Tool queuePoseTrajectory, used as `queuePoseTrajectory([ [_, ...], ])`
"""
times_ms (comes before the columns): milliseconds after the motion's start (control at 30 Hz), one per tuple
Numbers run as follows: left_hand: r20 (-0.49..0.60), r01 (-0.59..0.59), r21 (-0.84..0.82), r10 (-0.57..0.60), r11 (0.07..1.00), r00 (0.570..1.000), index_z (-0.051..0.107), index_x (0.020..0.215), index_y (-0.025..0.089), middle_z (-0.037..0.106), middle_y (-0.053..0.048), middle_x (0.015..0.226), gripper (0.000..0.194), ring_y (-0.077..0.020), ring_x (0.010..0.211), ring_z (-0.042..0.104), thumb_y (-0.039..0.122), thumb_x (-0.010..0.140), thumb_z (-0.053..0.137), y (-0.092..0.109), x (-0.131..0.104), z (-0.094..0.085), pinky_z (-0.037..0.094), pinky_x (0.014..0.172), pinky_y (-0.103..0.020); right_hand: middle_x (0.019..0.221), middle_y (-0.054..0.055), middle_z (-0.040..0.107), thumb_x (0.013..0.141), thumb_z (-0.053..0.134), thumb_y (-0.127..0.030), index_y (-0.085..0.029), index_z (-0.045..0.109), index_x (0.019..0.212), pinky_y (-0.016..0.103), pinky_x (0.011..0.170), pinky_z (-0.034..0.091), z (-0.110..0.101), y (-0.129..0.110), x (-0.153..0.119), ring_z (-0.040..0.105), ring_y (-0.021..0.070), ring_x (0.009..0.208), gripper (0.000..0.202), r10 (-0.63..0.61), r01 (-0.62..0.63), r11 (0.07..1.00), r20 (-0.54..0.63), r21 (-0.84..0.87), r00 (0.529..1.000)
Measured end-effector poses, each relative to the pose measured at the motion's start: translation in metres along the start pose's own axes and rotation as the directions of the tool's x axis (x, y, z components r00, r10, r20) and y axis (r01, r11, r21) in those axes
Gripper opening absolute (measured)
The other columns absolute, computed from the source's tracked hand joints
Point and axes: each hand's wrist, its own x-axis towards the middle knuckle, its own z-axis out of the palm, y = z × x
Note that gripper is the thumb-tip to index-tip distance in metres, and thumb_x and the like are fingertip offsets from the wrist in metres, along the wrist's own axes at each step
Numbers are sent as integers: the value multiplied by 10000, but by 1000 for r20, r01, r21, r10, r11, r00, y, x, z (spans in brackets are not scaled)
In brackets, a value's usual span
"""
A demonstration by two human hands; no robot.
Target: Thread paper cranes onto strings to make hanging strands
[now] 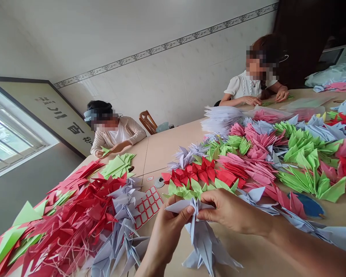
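Fingers of the left hand (165,231) and right hand (231,209): thumb and forefinger of each closed in a pinch on the upper part of a pale blue-grey, sharply creased folded-paper piece (204,244). Piece located between the hands, over the near side of the beige worktop (174,140); narrow points at the grip, broader pointed flaps fanned below. Just beyond: a row of bright green folded-paper pieces (187,189), then glossy red folded-paper pieces (193,174). Left of the hands: a red-and-white gridded sheet (147,206), beside heaped red paper shapes (88,204).
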Motion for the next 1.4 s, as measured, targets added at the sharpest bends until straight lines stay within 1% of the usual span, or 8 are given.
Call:
queuePoseTrajectory([
  [200, -5, -24, 24, 24, 999, 1000, 584, 708, 162, 554, 40, 631, 294, -109, 617, 469, 381, 751, 775, -2, 1, -1, 375, 602, -217, 584, -72, 352, 818, 648, -340, -181, 502, 629, 219, 477, 209, -2, 0, 1, 305, 96, 564, 286, -14, 15, 1000, 27, -25, 1000],
  [333, -28, -57, 24, 58, 998, 998, 557, 694, 169, 544, 48, 614, 302, -106, 606, 454, 361, 739, 785, -4, 2, -1, 366, 586, -214, 590, -70, 343, 826, 628, -335, -193, 445, 627, 225, 475, 206, -2, 3, 2, 309, 99, 569, 306, -8, 11, 996, 32, -88, 999],
  [533, -72, -78, 56, 82, 995, 994, 553, 703, 167, 555, 38, 627, 301, -109, 616, 465, 369, 750, 771, -5, 3, -1, 378, 585, -217, 591, -71, 342, 863, 588, -424, -190, 439, 627, 232, 480, 209, -1, 2, 2, 311, 100, 569, 365, -14, 15, 991, 6, -133, 1000],
  [733, -92, -102, 89, 110, 991, 990, 575, 722, 163, 576, 26, 638, 273, -113, 611, 477, 355, 754, 767, -10, 5, -4, 377, 564, -217, 603, -69, 334, 870, 582, -395, -192, 405, 623, 231, 485, 216, 0, 2, 2, 316, 99, 579, 365, -11, 10, 987, -6, -158, 1000],
  [933, -65, -118, 37, 120, 992, 991, 586, 739, 166, 584, 31, 640, 265, -108, 606, 486, 354, 755, 772, -13, 7, -5, 377, 562, -209, 611, -73, 309, 865, 597, -447, -195, 408, 637, 227, 473, 203, 0, 5, 3, 292, 93, 572, 389, -38, 41, 996, 34, -82, 999],
  [1133, -112, -135, 56, 140, 989, 984, 548, 667, 172, 565, 41, 615, 306, -105, 602, 463, 350, 723, 791, -7, 4, -1, 378, 561, -206, 611, -73, 301, 859, 599, -393, -192, 409, 633, 224, 459, 190, 1, 7, 4, 285, 88, 564, 357, -37, 40, 997, 42, -73, 998],
  [1300, -82, -114, 61, 119, 992, 990, 552, 705, 174, 582, 30, 654, 290, -114, 630, 469, 361, 741, 771, -7, 3, 2, 388, 585, -216, 609, -73, 306, 853, 613, -377, -192, 405, 638, 224, 456, 185, 1, 7, 3, 285, 87, 564, 351, -29, 33, 997, 63, -64, 998],
  [1400, -108, -108, 96, 118, 990, 987, 519, 657, 179, 522, 46, 601, 330, -106, 595, 423, 368, 727, 780, -8, 2, 2, 356, 549, -209, 608, -73, 301, 864, 605, -369, -191, 408, 634, 227, 462, 186, 1, 6, 3, 275, 88, 566, 352, -43, 46, 998, 80, -34, 996],
])
